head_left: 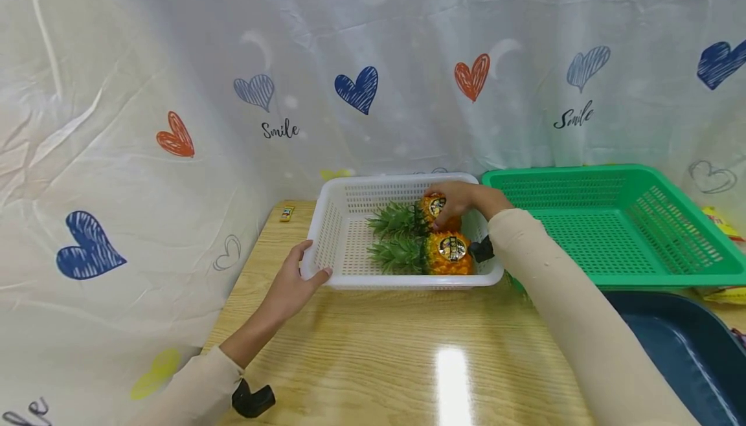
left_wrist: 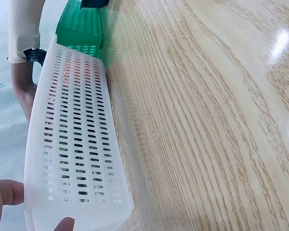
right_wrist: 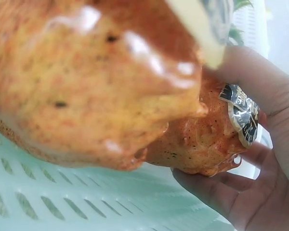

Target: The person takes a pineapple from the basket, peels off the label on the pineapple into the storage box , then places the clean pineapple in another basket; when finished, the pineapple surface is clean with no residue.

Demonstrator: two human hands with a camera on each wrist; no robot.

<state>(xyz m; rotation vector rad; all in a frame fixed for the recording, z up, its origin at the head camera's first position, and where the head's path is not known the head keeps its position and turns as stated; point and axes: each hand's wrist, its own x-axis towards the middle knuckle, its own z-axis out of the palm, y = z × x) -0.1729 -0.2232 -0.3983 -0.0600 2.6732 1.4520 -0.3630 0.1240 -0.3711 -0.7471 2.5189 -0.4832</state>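
Note:
A white plastic basket (head_left: 402,281) with slotted walls stands on the wooden table. Two pineapples with orange skins and green crowns lie in it on their sides, crowns pointing left. My right hand (head_left: 457,197) grips the body of the far pineapple (head_left: 434,205), thumb and fingers around it beside its black label. The near pineapple (head_left: 451,249) lies just in front and fills much of the right wrist view, blurred. At the basket's front left corner my left hand (head_left: 293,285) holds the rim, with its thumb (left_wrist: 12,191) partly visible in the left wrist view.
A green basket (head_left: 682,279) stands right of the white one. In front of it is a dark blue tub (head_left: 670,332), partly behind my right arm. Yellow packets (head_left: 723,222) lie at the far right; a small yellow packet (head_left: 286,213) lies at the left. A printed curtain (head_left: 408,37) hangs behind.

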